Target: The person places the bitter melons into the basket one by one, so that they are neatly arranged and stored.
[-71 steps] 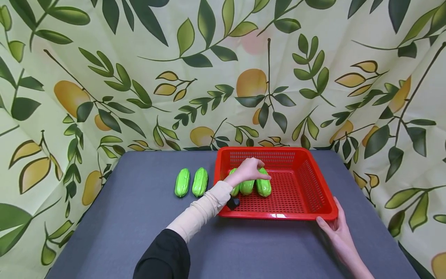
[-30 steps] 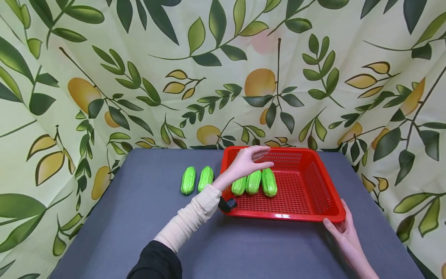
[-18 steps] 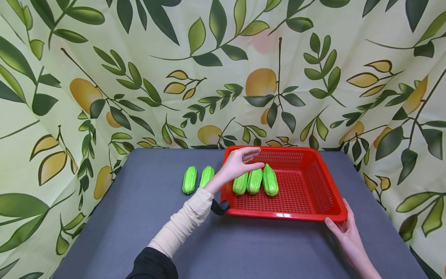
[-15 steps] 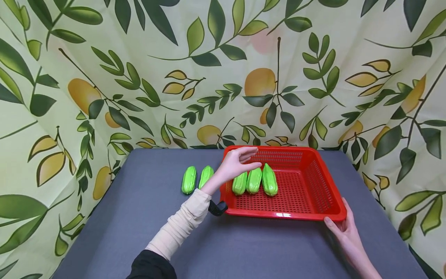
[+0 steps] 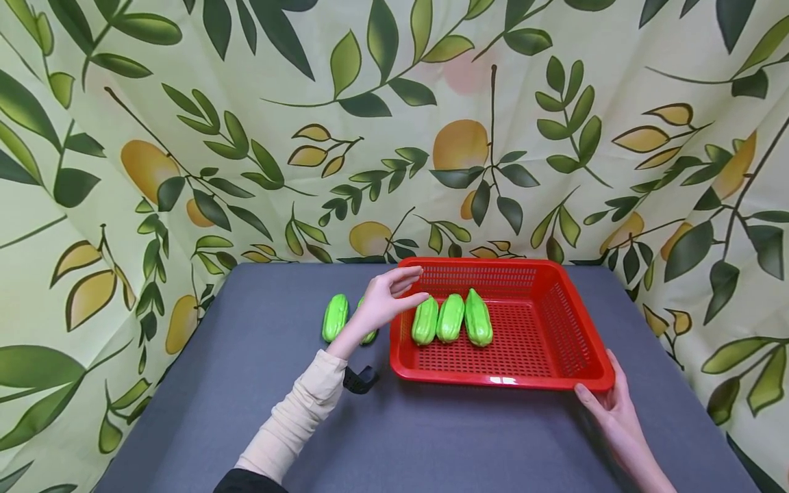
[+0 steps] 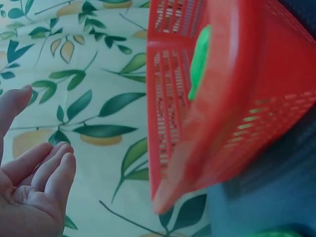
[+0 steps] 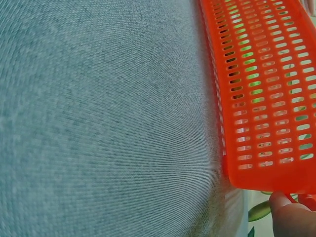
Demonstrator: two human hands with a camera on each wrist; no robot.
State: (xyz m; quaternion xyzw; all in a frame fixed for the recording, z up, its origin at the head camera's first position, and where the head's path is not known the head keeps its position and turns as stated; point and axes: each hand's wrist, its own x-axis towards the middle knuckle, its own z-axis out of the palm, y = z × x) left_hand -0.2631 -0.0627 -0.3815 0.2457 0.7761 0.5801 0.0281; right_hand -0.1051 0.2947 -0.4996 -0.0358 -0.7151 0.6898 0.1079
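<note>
A red plastic basket [image 5: 555,329] with perforated sides stands on the grey table, with three glossy green, gourd-like vegetables [image 5: 452,318] side by side in its left part. My left hand [image 5: 385,298] is in the air just left of the basket, nothing in it, thumb and fingers spread apart. Below it, another green vegetable [image 5: 368,337] is mostly covered by the hand and wrist. One more green vegetable [image 5: 335,318] lies left of that on the table. At the basket's near right corner my right hand [image 5: 607,397] grips the rim, thumb at the front and fingers round the side.
The grey cloth-covered table [image 5: 246,356] runs up to a leaf-and-fruit patterned curtain [image 5: 259,137] behind the basket. A black wrist strap device [image 5: 360,378] sits on the left wrist.
My left hand has left the vegetables in the basket and moved left past its rim, over the vegetables on the table. My right hand keeps its hold on the corner.
</note>
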